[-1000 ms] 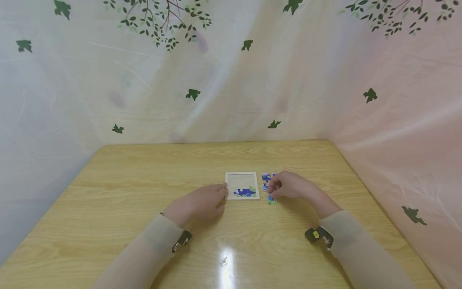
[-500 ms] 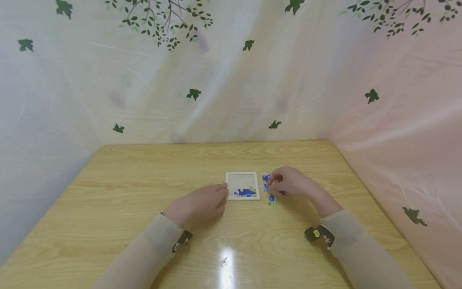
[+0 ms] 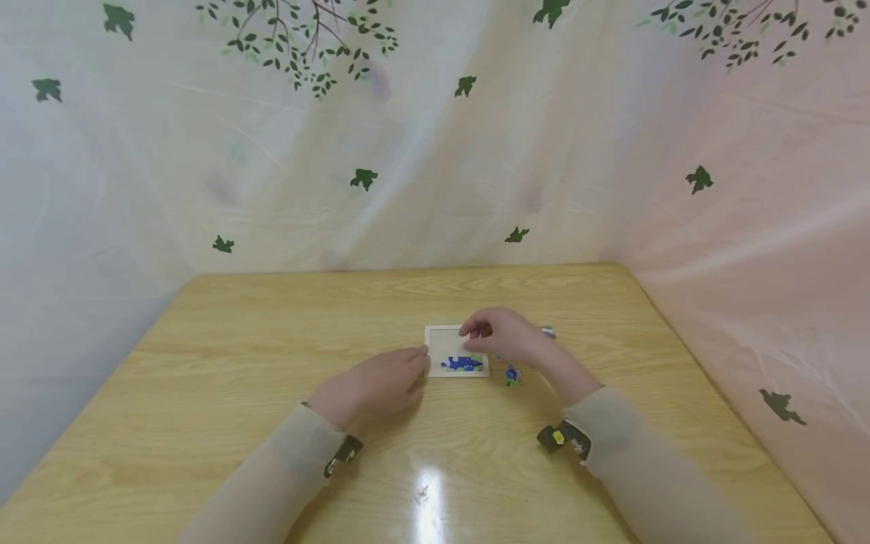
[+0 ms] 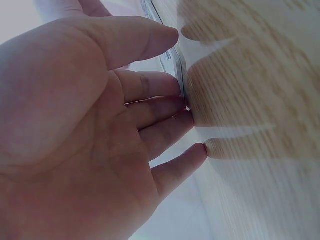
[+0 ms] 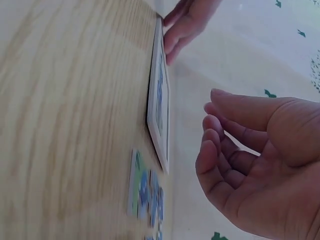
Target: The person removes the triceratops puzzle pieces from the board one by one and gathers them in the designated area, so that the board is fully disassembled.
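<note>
In the head view, a white puzzle frame [image 3: 435, 327] lies on the table with joined blue-and-green jigsaw pieces [image 3: 463, 363] along its near side. The fingertips of my left hand [image 3: 374, 381] rest against the frame's left edge, fingers nearly straight. My right hand [image 3: 506, 332] is over the frame's right side, thumb and index tips close together, other fingers curled. In the right wrist view this hand [image 5: 260, 165] stands above the frame [image 5: 157, 100]; I cannot tell whether a piece is pinched there.
Loose jigsaw pieces lie right of the frame: a blue-and-green piece [image 3: 512, 375] and another piece [image 3: 547, 332] beyond the right wrist. Others are partly hidden under the hand. The wooden table [image 3: 272, 332] meets a leaf-printed curtain [image 3: 408, 151] at the back.
My right hand hovered over the loose pieces, shifted slightly away from me, then moved left over the frame. My left hand has stayed at the frame's left edge.
</note>
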{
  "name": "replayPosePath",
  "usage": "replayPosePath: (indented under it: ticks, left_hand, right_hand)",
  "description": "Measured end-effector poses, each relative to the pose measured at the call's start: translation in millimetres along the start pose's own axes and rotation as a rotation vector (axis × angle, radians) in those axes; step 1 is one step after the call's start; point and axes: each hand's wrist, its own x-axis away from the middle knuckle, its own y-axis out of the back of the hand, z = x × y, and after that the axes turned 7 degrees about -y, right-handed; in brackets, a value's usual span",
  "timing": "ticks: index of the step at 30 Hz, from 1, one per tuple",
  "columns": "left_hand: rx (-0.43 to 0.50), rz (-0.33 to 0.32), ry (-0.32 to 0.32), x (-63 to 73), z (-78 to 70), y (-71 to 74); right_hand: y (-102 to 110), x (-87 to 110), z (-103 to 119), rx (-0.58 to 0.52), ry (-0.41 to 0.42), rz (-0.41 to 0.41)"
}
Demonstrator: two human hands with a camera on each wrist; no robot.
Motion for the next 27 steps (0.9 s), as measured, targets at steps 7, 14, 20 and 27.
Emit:
replayPosePath:
  ticks: [7,14,20,27]
  left_hand:
    - [-0.01,0.004,-0.02,0.8,0.8,-0.6]
    - [0.004,0.001,-0.005,2.1,1.4,-1.4]
    - [0.005,-0.012,-0.019,0.3,2.0,-1.7]
    - [-0.006,-0.007,-0.026,-1.0,3.7,-2.6]
  right_hand:
    - [-15.4,-9.0,9.0,-0.01,-0.011,0.069]
    - [-23.4,-12.1,5.5,0.048,-0.022,0.121]
    - [-25.1,-11.7,4.5,0.069,-0.007,0.137]
    - [-25.9,-12.0,5.9,0.099,0.0,0.147]
